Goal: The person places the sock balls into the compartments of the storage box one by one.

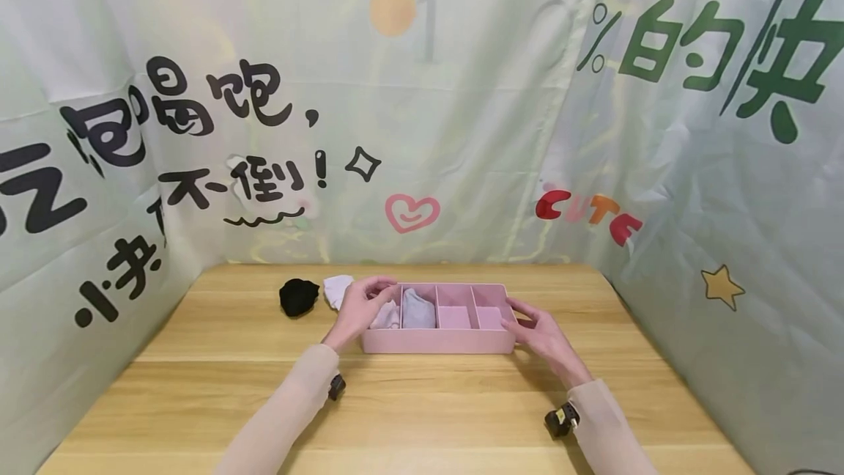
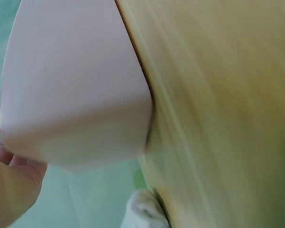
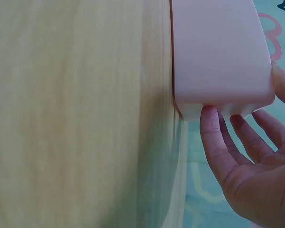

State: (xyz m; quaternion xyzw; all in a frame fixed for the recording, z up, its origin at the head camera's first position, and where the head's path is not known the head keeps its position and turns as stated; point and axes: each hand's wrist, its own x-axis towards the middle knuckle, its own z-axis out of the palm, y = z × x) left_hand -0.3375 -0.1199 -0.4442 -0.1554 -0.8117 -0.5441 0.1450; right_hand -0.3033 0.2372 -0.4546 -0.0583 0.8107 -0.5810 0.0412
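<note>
A pink divided storage box [image 1: 438,341] stands on the table between my two hands. My left hand [image 1: 359,308] grips its left end, with the fingers over the rim. At the other end my right hand [image 1: 543,332] holds the wall, the thumb over the rim; in the right wrist view its fingers [image 3: 216,137] rest against the end wall. A pale pink balled-up cloth [image 1: 387,316], likely a sock, lies in the leftmost compartment, partly hidden by the left hand. Beside it, a grey folded cloth [image 1: 418,310] sits in the second compartment.
Left of the box on the wooden table [image 1: 422,409] lie a black balled-up cloth [image 1: 298,297] and a white one [image 1: 336,290], the white one partly behind my left hand. Printed fabric curtains [image 1: 475,130] enclose the table at the back and both sides.
</note>
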